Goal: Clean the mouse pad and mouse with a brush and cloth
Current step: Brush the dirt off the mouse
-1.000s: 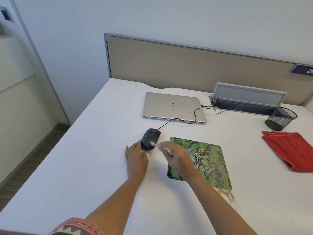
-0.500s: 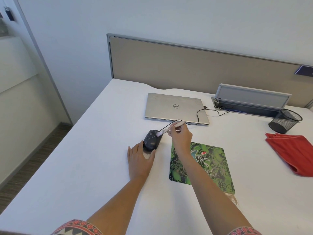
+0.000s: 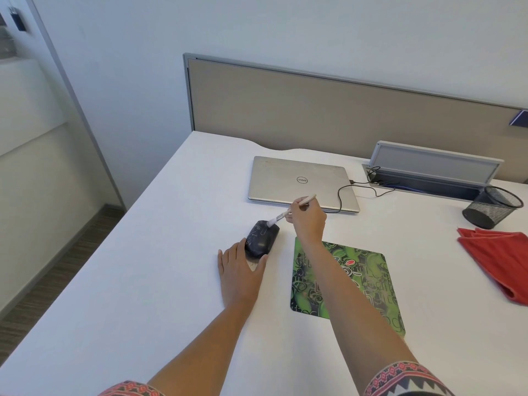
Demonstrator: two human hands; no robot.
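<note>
A black wired mouse [image 3: 262, 238] lies on the white desk, left of the green patterned mouse pad [image 3: 363, 278]. My left hand [image 3: 238, 271] rests flat on the desk, its fingertips and thumb around the mouse's near end. My right hand [image 3: 307, 218] grips a thin white brush [image 3: 288, 211], whose bristles touch the far top of the mouse. My right forearm crosses over the pad's left part. A folded red cloth [image 3: 497, 260] lies at the right edge of the desk.
A closed silver laptop [image 3: 300, 181] lies beyond the mouse, with a black cable running to it. Behind on the right are an open cable tray [image 3: 434, 170] and a black mesh cup [image 3: 490, 207]. A beige divider panel [image 3: 314, 110] closes the desk's far side.
My right hand has gone from the mouse's near side, over the pad, to beyond the mouse with the brush, and now brushes its far end. My left hand stays at the mouse.
</note>
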